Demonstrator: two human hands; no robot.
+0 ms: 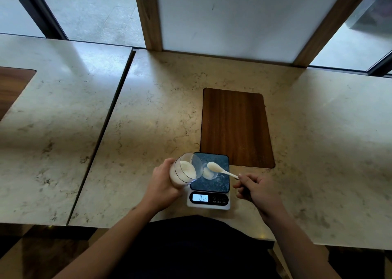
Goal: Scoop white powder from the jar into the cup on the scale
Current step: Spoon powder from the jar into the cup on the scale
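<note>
Nearest the lens, we are seeing two bare forearms coming up from the bottom edge, one per side. Our left hand is wrapping its fingers around the clear jar, holding it lifted and tilted with its mouth facing right, toward the scale. White powder is sitting in the jar's lower half. Our right hand is pinching the tail end of the white spoon between thumb and fingertips, with the other fingers curled in loosely.

Key relation: the spoon's long axis is running from the right hand up and left, and its bowl is hovering over the small clear cup on the scale's dark platform. The bowl is looking loaded, though it is white on white, so we are not sure. The jar mouth is lying just left of the bowl, partly overlapping the cup in view; whether they are touching, we cannot tell. The right hand is the one nearer the cup. We are judging the next move as tipping the bowl straight down into the cup.

The cup is already holding some powder, and the display is reading roughly 016.

Counts: one jar, one spoon, one cup, one scale, two hands. One wooden inlay is lying behind the scale in the stone counter.
</note>
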